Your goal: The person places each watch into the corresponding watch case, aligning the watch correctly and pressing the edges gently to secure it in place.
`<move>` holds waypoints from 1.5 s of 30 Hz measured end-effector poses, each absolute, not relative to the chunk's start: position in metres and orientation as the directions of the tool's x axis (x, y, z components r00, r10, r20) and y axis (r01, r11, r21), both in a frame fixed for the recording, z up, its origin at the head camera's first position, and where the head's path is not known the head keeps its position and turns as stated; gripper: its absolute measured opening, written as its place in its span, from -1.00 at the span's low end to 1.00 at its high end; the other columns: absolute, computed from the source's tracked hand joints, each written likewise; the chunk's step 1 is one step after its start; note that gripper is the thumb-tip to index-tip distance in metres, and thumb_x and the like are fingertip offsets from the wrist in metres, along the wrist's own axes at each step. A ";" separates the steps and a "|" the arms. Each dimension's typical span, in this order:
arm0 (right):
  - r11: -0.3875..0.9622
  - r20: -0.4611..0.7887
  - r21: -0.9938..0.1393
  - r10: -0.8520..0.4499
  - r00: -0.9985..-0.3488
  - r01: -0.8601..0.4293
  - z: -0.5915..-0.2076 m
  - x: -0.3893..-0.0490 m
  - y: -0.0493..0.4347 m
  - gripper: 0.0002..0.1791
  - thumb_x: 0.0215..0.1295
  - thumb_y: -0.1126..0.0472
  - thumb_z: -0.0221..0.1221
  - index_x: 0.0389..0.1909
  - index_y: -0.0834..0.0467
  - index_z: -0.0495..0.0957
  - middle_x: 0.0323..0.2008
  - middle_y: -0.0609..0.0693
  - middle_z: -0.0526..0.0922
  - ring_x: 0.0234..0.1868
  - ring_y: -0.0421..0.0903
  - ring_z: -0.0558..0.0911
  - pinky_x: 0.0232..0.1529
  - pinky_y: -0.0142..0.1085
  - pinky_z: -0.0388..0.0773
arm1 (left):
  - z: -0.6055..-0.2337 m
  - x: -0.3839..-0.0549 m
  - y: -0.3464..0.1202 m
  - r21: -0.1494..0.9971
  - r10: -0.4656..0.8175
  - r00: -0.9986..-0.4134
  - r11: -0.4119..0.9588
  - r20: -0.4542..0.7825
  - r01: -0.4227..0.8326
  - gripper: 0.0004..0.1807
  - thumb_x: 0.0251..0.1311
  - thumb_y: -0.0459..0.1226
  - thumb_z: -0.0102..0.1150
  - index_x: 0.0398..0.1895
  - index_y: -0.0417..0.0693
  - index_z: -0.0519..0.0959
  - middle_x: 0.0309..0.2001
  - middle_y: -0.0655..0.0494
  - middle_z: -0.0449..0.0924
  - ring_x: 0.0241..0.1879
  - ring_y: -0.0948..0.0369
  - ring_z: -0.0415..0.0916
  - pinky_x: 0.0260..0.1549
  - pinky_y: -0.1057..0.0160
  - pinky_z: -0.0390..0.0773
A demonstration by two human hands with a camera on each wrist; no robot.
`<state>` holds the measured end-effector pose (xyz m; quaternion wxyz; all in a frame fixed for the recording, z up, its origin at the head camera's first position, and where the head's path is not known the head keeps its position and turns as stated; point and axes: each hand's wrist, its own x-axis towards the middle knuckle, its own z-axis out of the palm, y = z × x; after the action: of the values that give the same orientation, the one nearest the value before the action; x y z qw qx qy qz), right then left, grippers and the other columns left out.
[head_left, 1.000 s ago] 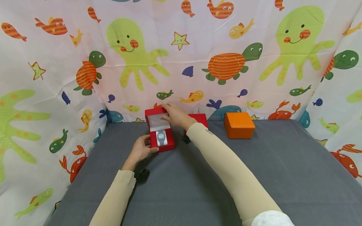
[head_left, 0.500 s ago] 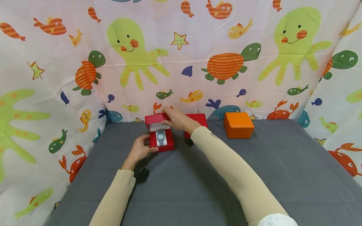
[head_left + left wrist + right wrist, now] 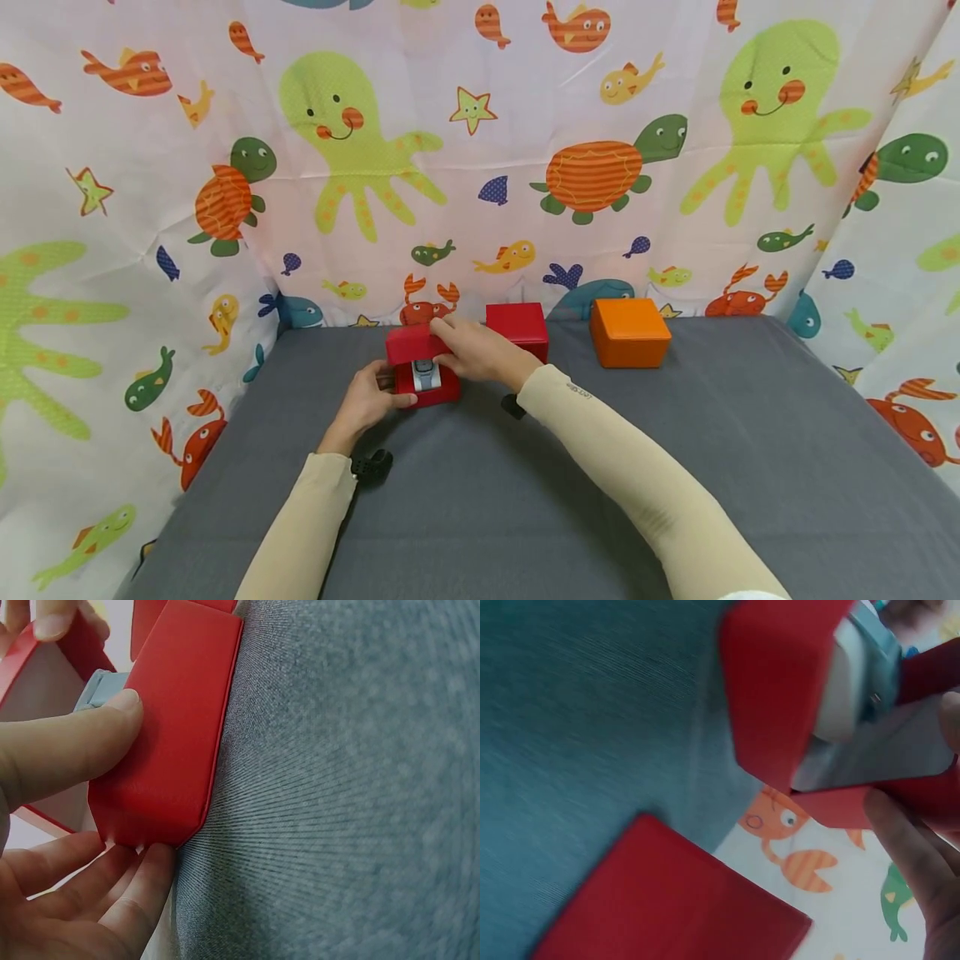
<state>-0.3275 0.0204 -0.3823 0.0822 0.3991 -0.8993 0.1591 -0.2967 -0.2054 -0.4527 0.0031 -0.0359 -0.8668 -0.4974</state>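
Note:
A small red watch box [image 3: 442,397] sits on the grey cloth with its lid partly lowered. My left hand [image 3: 362,402] grips the base, thumb at the front and fingers along the left side. My right hand [image 3: 482,352] holds the right edge of the red lid [image 3: 411,345] between thumb and fingers. Inside the box, a pale blue-grey wristwatch [image 3: 426,377] is wrapped around a white cushion; the lid hides its top. The right wrist view shows the watch strap [image 3: 881,656] and the lid's white lining [image 3: 900,746].
A second red box [image 3: 517,323], closed, stands just right of the watch box, behind my right hand. Farther right is an orange box [image 3: 630,333]. A curtain printed with sea animals [image 3: 480,167] rises behind the table's [image 3: 480,500] back edge.
The lid has swung forward and down from upright, my right hand moving with it, and now covers part of the watch. My left hand has kept its grip on the base.

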 end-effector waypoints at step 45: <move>0.593 0.148 -0.729 -0.352 -0.924 -0.342 -0.422 -0.288 0.020 -0.40 0.32 0.12 0.18 0.30 0.23 0.23 0.20 0.13 0.46 0.00 -0.04 0.59 -0.10 -0.24 0.61 | -0.448 -0.290 -0.203 0.866 0.025 -1.000 0.499 0.015 0.025 -0.18 -0.06 -0.31 0.46 0.28 -0.26 0.26 0.17 -0.19 0.40 0.12 -0.09 0.46 0.01 0.01 0.53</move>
<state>-0.2879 0.0204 -0.4222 -0.0061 0.1946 -0.8924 0.4072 -0.2905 -0.2026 -0.4482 0.0000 -0.0146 -0.8658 -0.5001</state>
